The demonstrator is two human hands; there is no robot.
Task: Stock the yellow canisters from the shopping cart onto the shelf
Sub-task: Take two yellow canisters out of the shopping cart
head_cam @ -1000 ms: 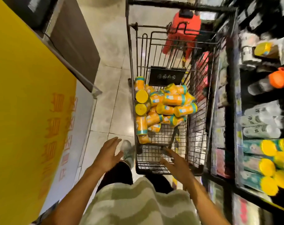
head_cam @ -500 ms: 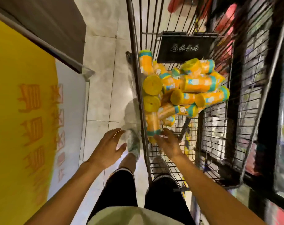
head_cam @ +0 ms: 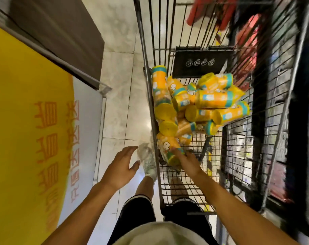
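Note:
Several yellow canisters (head_cam: 199,105) with teal bands lie piled in the black wire shopping cart (head_cam: 146,89). My right hand (head_cam: 187,161) reaches into the cart and its fingers touch the nearest canister (head_cam: 167,149), which lies at the pile's near end; a closed grip is not visible. My left hand (head_cam: 122,167) hovers open over the floor, left of the cart's side, holding nothing. The shelf (head_cam: 291,121) runs along the right edge, dark and blurred.
A yellow and white sign board (head_cam: 35,138) stands on the left, with a brown panel (head_cam: 58,32) behind it. Tiled floor (head_cam: 118,85) lies between board and cart. My legs and a white shoe (head_cam: 148,161) are beside the cart. Red goods (head_cam: 247,41) hang beyond it.
The view has dipped closer to the cart. My right hand has moved forward from the cart's empty near end to the nearest canister. My left hand stayed beside the cart.

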